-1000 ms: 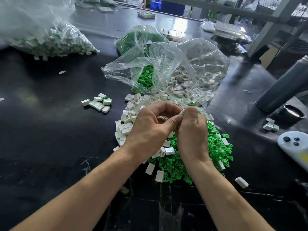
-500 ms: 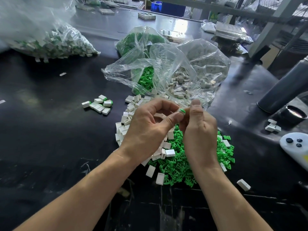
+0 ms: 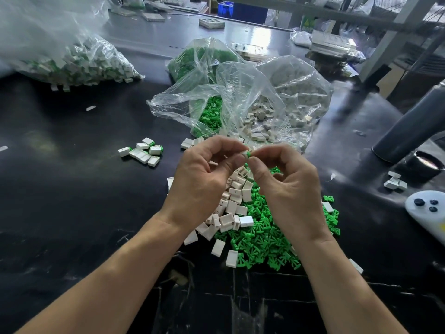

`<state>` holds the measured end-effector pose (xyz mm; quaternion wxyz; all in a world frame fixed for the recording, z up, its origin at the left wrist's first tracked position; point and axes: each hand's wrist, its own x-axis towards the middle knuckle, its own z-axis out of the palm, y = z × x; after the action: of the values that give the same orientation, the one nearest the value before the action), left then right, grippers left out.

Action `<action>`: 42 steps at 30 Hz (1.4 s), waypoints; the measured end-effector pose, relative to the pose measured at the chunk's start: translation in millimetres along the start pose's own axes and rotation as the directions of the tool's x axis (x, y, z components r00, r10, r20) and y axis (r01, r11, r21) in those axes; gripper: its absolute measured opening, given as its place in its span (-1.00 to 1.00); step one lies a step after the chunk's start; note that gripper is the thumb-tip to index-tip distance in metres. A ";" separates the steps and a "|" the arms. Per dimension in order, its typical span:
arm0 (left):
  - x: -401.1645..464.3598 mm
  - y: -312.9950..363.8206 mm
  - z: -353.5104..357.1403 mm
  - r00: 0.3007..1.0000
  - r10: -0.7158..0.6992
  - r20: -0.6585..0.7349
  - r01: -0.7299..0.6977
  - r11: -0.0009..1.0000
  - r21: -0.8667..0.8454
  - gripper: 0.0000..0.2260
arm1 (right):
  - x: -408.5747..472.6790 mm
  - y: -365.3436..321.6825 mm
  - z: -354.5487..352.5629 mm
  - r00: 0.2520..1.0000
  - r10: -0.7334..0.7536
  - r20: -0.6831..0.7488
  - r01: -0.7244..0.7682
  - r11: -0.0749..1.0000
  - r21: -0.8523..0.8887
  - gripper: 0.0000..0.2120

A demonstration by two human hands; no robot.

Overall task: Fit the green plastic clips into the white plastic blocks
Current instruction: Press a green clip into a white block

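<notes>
Both hands meet above the piles on the black table (image 3: 72,213). My left hand (image 3: 199,182) pinches a small white block (image 3: 245,154) between thumb and fingers. A green clip (image 3: 249,154) sticks out of the block's end, and my right hand (image 3: 286,189) pinches it with thumb and forefinger. Below the hands lie a heap of loose white blocks (image 3: 231,208) and a heap of green clips (image 3: 267,239). A small group of fitted blocks (image 3: 142,152) with green ends sits to the left.
Two open clear bags behind the hands hold green clips (image 3: 212,114) and white blocks (image 3: 267,124). A big bag of fitted blocks (image 3: 79,66) lies far left. A grey cylinder (image 3: 414,126), a black cap (image 3: 426,165) and a white controller (image 3: 426,213) are on the right.
Both hands have risen slightly and drawn apart at the wrists. The block with its green clip now shows between the fingertips.
</notes>
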<state>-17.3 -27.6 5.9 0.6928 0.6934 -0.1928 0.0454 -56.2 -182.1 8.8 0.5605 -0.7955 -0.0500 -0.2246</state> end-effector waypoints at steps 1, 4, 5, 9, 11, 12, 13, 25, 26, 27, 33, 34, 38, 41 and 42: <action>0.1 -0.3 -0.1 1.000 0.003 0.002 -0.003 1.000 -0.002 -0.88 | 0.0 0.0 0.0 1.000 0.009 0.013 -0.009 1.000 0.010 -0.92; 0.1 -0.8 -0.4 1.000 0.009 0.007 -0.009 1.000 0.000 -0.86 | -0.3 0.0 0.4 0.999 0.024 0.033 -0.026 0.998 0.056 -0.90; -0.1 -1.1 -0.6 1.000 0.011 0.007 -0.011 1.000 0.001 -0.86 | -0.5 0.0 0.6 0.999 0.023 0.033 -0.025 0.998 0.063 -0.89; 0.5 -1.4 -2.3 1.000 0.018 0.017 -0.018 1.000 -0.010 -0.85 | -0.9 0.6 0.8 1.000 0.000 0.030 -0.003 0.997 0.071 -0.88; 0.8 -1.2 -3.1 1.000 0.022 0.020 -0.022 1.000 -0.016 -0.85 | -1.5 0.9 1.3 0.999 -0.018 0.035 0.015 0.997 0.078 -0.88; 1.1 -1.1 -3.5 0.999 0.024 0.021 -0.024 1.000 -0.017 -0.84 | -1.7 1.1 1.7 0.999 -0.030 0.035 0.027 0.997 0.076 -0.88; 1.3 -1.1 -3.7 0.999 0.026 0.023 -0.026 1.000 -0.017 -0.84 | -1.6 1.4 1.8 0.998 -0.044 0.033 0.041 0.997 0.069 -0.88; 4.7 0.8 -9.6 0.995 0.058 0.086 -0.058 0.998 -0.008 -0.83 | 1.6 6.7 -6.6 0.984 -0.049 0.170 0.036 0.997 0.074 -0.86; 5.3 0.4 -10.3 0.994 0.059 0.087 -0.058 0.998 -0.012 -0.83 | 0.6 6.6 -5.2 0.981 -0.054 0.185 0.040 0.996 0.078 -0.86; 6.1 -0.1 -11.6 0.994 0.056 0.090 -0.055 0.998 -0.019 -0.82 | -0.5 6.2 -3.3 0.979 -0.062 0.195 0.045 0.995 0.089 -0.86; 11.1 -1.0 -18.5 0.998 -0.013 0.058 0.018 0.996 -0.090 -0.86 | 1.7 9.7 -2.3 0.996 -0.032 0.084 0.015 0.982 0.186 -0.84; 11.1 -1.1 -17.9 0.998 -0.027 0.064 0.034 0.994 -0.105 -0.87 | 2.0 10.3 -2.0 0.997 -0.032 0.074 0.019 0.984 0.176 -0.83; 10.3 -2.7 -16.2 0.996 -0.044 0.080 0.053 0.992 -0.113 -0.90 | 0.9 10.6 1.3 0.998 -0.054 0.022 0.050 0.989 0.136 -0.83; 10.4 -3.2 -17.4 0.996 -0.034 0.082 0.042 0.994 -0.100 -0.92 | 1.0 12.4 0.9 0.999 -0.052 -0.001 0.052 0.995 0.085 -0.81; 10.4 -3.5 -17.4 0.996 -0.031 0.084 0.038 0.995 -0.092 -0.92 | 0.9 12.8 1.1 0.999 -0.054 0.003 0.054 0.996 0.073 -0.79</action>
<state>-3.0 -12.8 6.7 0.7166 0.6648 -0.2112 -0.0044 -50.8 -185.9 -2.2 0.5827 -0.7735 -0.0808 -0.2357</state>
